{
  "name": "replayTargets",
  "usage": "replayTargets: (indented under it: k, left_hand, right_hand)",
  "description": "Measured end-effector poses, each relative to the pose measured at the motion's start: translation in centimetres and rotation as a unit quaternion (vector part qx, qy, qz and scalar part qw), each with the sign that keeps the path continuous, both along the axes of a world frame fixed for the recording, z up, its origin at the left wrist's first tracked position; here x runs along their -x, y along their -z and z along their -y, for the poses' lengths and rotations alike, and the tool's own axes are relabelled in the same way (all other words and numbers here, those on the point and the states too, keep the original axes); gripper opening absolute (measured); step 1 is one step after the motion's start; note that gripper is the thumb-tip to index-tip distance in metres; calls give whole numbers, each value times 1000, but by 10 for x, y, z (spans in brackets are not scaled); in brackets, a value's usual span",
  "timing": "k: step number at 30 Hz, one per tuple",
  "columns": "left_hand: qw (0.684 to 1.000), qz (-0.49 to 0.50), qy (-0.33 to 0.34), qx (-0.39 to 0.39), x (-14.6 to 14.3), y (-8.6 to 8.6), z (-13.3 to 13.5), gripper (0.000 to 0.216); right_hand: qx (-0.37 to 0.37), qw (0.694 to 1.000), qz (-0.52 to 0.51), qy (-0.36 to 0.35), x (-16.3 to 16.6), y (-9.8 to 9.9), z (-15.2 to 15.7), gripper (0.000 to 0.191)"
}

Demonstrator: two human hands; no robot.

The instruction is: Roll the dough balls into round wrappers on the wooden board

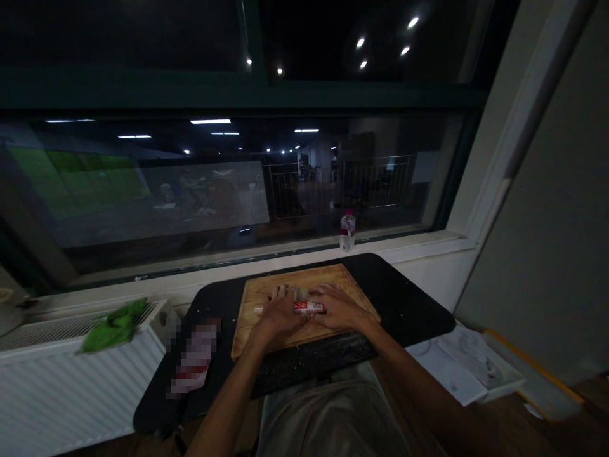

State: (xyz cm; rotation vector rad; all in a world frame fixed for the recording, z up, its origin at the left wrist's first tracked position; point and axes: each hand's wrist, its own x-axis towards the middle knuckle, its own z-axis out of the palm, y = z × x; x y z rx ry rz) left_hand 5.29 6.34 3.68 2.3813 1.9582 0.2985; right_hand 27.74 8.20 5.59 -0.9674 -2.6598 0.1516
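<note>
A wooden cutting board [266,289] lies on a black table [404,304] in front of me. Both my hands rest on the board, side by side. Between them lies a small sausage-like stick in a red and white wrapper [308,308]. My left hand [278,314] lies over its left part with the fingers stretched forward. My right hand [340,308] covers its right end, fingers curled over it. A pale end of the stick [257,310] pokes out to the left of my left hand.
A small water bottle [347,231] stands on the window sill behind the table. A green cloth [114,324] lies on the white radiator at left. A blurred packet [194,358] lies on the table's left part. Papers [457,368] lie low at right.
</note>
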Motion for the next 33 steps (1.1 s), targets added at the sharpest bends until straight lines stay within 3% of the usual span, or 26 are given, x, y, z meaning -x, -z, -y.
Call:
replayTargets:
  k: [6, 12, 15, 17, 19, 21, 26, 33]
  left_hand:
    - [999, -2, -5, 40, -3, -2, -7, 92]
    - [995, 10, 83, 61, 19, -6, -17, 99]
    - [999, 22, 44, 20, 28, -5, -22, 64]
    - [999, 13, 2, -31, 31, -1, -22, 52]
    - [997, 1, 0, -83, 33, 5, -17, 47]
    - [993, -8, 27, -119, 33, 9, -8, 45]
    - [994, -27, -46, -94, 25, 9, 17, 49]
    - [992, -21, -51, -111, 20, 13, 29, 53]
  right_hand:
    - [1, 1000, -2, 11, -1, 7, -5, 45]
    - [16, 999, -14, 28, 1, 8, -10, 38]
    - [23, 997, -34, 59, 2, 14, -13, 49]
    - [10, 995, -43, 84, 3, 20, -15, 51]
    - [-9, 993, -46, 105, 3, 26, -14, 49]
    - [-22, 991, -42, 126, 5, 29, -12, 48]
    - [-59, 985, -15, 162, 9, 31, 2, 50]
    - [-86, 982, -23, 164, 12, 32, 22, 50]
